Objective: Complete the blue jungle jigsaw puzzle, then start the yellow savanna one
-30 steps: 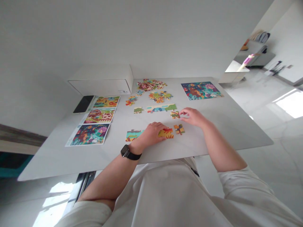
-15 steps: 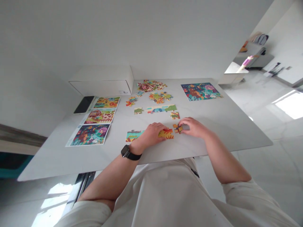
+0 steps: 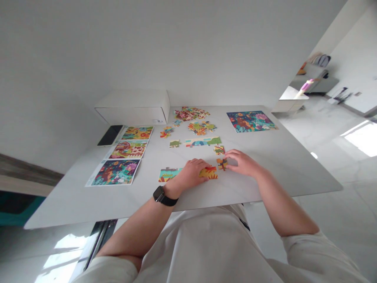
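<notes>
My left hand (image 3: 193,174), with a black watch on the wrist, lies over a joined strip of jigsaw pieces (image 3: 170,173). Its thumb and fingers span the strip's right part and hold it on the table; the middle is hidden under the hand. Just past the strip's right end is an orange jigsaw piece (image 3: 222,164) with a dark figure on it. My right hand (image 3: 240,162) pinches this piece at its right edge, a small gap from the strip. A green and yellow piece (image 3: 219,149) lies right above it, below an upper joined strip (image 3: 202,142).
A single piece (image 3: 174,144) lies left of the upper strip. Behind are loose piles of pieces (image 3: 191,113). Printed pictures (image 3: 129,149) and a phone (image 3: 110,135) lie at left, a white box (image 3: 132,114) behind them. A dark blue puzzle picture (image 3: 250,121) lies back right.
The camera view has shifted slightly, so the table sits lower. My right hand still pinches the orange piece, its fingers a little more spread along it. My left hand stays on the strip.
</notes>
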A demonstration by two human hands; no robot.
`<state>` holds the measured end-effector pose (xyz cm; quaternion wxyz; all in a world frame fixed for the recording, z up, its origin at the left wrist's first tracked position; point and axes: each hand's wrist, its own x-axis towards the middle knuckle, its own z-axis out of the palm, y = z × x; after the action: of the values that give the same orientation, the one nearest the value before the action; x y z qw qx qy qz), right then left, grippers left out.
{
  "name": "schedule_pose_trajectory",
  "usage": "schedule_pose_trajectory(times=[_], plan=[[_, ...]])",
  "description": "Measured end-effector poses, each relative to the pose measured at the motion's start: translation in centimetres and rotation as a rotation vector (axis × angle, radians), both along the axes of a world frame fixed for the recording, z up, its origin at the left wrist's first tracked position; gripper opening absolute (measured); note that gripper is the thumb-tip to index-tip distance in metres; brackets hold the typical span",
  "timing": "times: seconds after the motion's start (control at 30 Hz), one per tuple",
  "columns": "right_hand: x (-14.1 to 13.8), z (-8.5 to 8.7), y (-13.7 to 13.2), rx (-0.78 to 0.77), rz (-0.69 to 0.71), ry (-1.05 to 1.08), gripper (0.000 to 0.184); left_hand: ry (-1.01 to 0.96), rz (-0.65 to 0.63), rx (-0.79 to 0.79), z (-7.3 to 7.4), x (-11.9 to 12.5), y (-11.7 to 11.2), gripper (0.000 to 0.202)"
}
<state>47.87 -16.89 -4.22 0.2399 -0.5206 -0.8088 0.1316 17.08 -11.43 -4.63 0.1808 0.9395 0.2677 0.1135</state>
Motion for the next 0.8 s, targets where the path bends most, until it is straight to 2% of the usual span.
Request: schedule_pose_trajectory(times=[0.2, 0.3, 0.4, 0.53, 0.63, 0.73, 0.8], plan=[[0.0, 3.0, 1.3, -0.028, 0.0, -0.067, 0.022, -0.011, -0.013, 0.009, 0.1, -0.1, 0.0, 0.045], [-0.2, 3.8, 2.5, -0.033, 0.02, -0.116, 0.02, -0.01, -0.02, -0.002, 0.3, -0.1, -0.2, 0.044], [-0.8, 3.7, 3.8, -0.019, 0.024, -0.157, 0.019, 0.002, -0.022, -0.014, 0.5, 0.0, -0.7, 0.046], [-1.3, 2.7, 6.1, 0.002, 0.036, -0.2, 0.02, 0.034, -0.034, -0.019, 1.2, -0.7, -0.7, 0.049], [-1.1, 1.9, 8.1, 0.026, 0.015, -0.231, 0.018, 0.041, 0.034, 0.039, 2.2, -2.7, 1.5, 0.047], [-0.7, 1.3, 10.4, 0.04, -0.078, -0.267, 0.021, 0.061, 0.17, 0.133, 2.8, -5.2, 5.7, 0.041], [-0.6, 0.8, 11.8, 0.038, -0.136, -0.282, 0.027, 0.054, 0.255, 0.174, 2.5, -6.4, 8.7, 0.04]])
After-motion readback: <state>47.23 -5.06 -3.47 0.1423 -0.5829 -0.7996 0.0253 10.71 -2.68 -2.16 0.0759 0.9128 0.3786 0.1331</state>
